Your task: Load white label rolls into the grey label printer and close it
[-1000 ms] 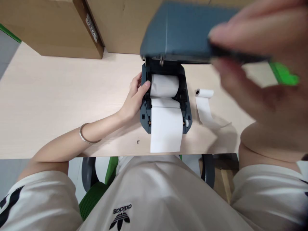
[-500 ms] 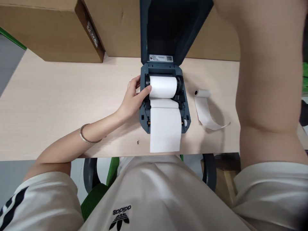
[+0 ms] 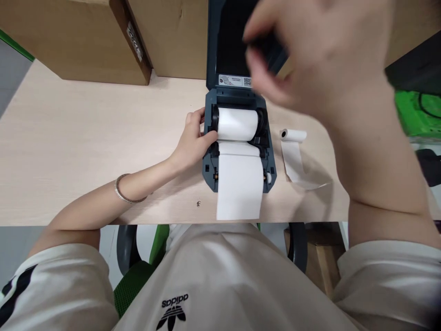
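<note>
A dark blue label printer (image 3: 206, 168) stands open on the light wooden desk (image 3: 86, 147), its lid (image 3: 227, 41) raised upright. Inside lies a white paper roll (image 3: 237, 124), and a strip of its paper (image 3: 239, 188) runs out over the front to the desk edge. My left hand (image 3: 193, 142) rests against the printer's left side, thumb touching the roll's left end, fingers curled on the casing. My right hand (image 3: 310, 55) is raised close to the camera, blurred, its fingers pinched on the lid's right edge.
A small, partly unrolled paper roll (image 3: 292, 135) lies right of the printer. Cardboard boxes (image 3: 86, 41) stand along the back of the desk. A green object (image 3: 416, 112) and dark items sit at the far right. A green chair (image 3: 138, 276) shows below the desk edge.
The lid went from held low over the printer to fully upright. My right arm rose past the camera, and the hand is back on the lid's edge. The left hand stayed put.
</note>
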Demonstrator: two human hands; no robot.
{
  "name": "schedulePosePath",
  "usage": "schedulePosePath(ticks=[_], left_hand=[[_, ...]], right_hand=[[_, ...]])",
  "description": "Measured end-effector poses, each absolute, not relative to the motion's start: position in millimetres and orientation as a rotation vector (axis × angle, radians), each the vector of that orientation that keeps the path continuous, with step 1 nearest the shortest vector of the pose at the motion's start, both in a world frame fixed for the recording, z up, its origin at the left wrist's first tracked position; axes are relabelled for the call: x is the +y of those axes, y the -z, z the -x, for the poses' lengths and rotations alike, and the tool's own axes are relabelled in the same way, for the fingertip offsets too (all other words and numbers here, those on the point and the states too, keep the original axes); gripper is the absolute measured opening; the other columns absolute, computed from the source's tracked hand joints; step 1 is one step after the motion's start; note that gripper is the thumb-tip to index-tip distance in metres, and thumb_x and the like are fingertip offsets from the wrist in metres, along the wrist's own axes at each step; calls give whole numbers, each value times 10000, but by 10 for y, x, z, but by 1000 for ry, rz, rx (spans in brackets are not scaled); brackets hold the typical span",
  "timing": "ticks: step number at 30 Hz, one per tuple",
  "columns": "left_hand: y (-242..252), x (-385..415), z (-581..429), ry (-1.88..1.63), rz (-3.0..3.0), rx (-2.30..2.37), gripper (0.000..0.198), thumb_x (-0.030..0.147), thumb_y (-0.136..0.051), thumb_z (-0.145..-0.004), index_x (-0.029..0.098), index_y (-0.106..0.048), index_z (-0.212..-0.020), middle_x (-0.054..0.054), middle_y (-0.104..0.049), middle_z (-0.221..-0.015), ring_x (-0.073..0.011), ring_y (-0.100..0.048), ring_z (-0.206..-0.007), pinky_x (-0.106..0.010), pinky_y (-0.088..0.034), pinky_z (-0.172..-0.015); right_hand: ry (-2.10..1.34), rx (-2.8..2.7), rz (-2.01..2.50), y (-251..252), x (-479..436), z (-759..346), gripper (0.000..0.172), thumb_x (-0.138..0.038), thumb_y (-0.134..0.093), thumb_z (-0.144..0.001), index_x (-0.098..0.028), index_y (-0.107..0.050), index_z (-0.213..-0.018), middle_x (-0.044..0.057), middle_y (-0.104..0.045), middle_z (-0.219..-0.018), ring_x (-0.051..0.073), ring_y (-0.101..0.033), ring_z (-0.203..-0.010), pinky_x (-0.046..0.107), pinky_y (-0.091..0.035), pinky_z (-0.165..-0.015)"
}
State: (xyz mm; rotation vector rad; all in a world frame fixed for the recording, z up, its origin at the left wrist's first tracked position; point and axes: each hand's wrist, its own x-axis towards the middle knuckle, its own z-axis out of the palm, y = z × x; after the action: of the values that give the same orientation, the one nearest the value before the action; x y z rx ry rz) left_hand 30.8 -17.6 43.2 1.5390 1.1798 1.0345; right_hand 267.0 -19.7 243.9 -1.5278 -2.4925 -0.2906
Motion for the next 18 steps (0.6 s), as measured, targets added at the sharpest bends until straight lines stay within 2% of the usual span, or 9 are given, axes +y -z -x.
schedulePosePath(ticks=[2, 3, 5, 9, 13, 15, 18], left_hand=[[-447, -178, -323, -1052, -1528, 1182, 789, 268, -787, -822, 311, -659, -1600, -121, -657, -1632, -427, -593, -1679, -574, -646, -1325], [-455, -179, -330, -1058, -1527, 1188, 783, 265, -783, -822, 306, -663, -1594, -119, -669, -1607, -424, -600, -1666, -582, -630, -1346], [-474, -179, -342, -1059, -1544, 1212, 775, 261, -775, -827, 285, -665, -1594, -123, -688, -1567, -424, -604, -1653, -605, -573, -1413], [-505, -184, -352, -1041, -1599, 1245, 748, 246, -753, -844, 248, -665, -1587, -135, -697, -1525, -428, -598, -1648, -617, -467, -1497], [-483, -179, -326, -1053, -1604, 1202, 739, 238, -769, -846, 263, -664, -1577, -133, -693, -1530, -427, -607, -1631, -591, -483, -1482], [-452, -169, -301, -1070, -1600, 1165, 725, 240, -791, -852, 299, -674, -1566, -116, -697, -1535, -418, -613, -1617, -581, -487, -1480], [-406, -155, -270, -1090, -1602, 1126, 693, 254, -816, -871, 331, -694, -1549, -94, -699, -1536, -404, -614, -1616, -575, -477, -1495]], right_hand=[[217, -2746, 1554, -2243, -236, -2586, 661, -490, -662, -1135, -116, -742, -1674, 209, -730, -1682, 508, -756, -1492, 687, -639, -1257], [150, -2809, 1577, -2108, -214, -2574, 658, -463, -797, -1043, -118, -770, -1603, 207, -780, -1581, 465, -816, -1348, 631, -707, -1137], [65, -2882, 1594, -1806, -113, -2594, 662, -431, -931, -906, -112, -806, -1473, 207, -831, -1452, 425, -850, -1190, 579, -732, -1040], [129, -2895, 1461, -1400, 70, -2668, 654, -377, -910, -818, -87, -786, -1391, 221, -849, -1397, 448, -837, -1217, 629, -674, -1153], [203, -2857, 1410, -1528, -34, -2759, 636, -402, -866, -835, -122, -780, -1400, 198, -852, -1383, 417, -805, -1232, 602, -678, -1143], [190, -2753, 1377, -1724, -172, -2882, 666, -494, -858, -894, -206, -760, -1486, 158, -840, -1439, 402, -785, -1280, 589, -693, -1148], [61, -2637, 1268, -2039, -395, -3169, 725, -737, -833, -947, -355, -752, -1557, 106, -810, -1530, 426, -766, -1384, 613, -701, -1166]])
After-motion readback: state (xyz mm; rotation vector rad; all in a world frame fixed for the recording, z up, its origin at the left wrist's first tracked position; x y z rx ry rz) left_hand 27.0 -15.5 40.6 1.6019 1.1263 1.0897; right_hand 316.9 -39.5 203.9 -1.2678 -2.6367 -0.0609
